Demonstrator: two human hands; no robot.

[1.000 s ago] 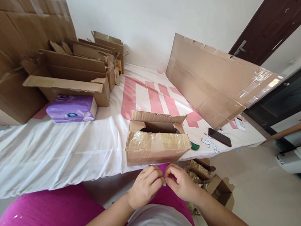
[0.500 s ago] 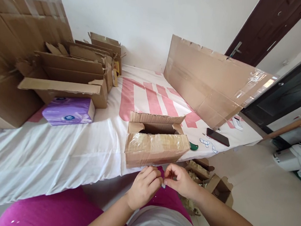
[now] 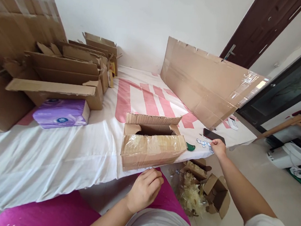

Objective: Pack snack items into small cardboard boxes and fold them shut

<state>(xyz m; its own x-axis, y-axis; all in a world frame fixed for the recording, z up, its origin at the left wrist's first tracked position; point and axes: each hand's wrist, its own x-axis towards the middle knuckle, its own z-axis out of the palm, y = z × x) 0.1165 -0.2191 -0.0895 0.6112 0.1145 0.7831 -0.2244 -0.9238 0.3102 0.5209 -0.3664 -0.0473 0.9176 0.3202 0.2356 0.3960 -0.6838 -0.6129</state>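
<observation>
My left hand (image 3: 147,187) is closed above my lap, just in front of the table edge; what its curled fingers hold, if anything, is hidden. My right hand (image 3: 218,148) reaches out to the table's right end. Its fingertips are pinched together over small white pieces with blue edges (image 3: 201,142), and I cannot make out what is between them. A black phone (image 3: 212,134) lies right behind that hand. An open cardboard box (image 3: 153,149), patched with clear tape, stands on the white cloth between my hands. A small green curved object (image 3: 190,146) lies against its right side.
Several open cardboard boxes (image 3: 51,88) and a purple tissue pack (image 3: 61,113) stand at the left. A large cardboard sheet (image 3: 198,82) leans at the back right. Torn boxes and yellowish scraps (image 3: 192,193) lie on the floor below the table's edge.
My right hand has left my left hand and moved right and forward to the small white pieces beside the phone. The left hand stays over my lap. The view has shifted slightly right.
</observation>
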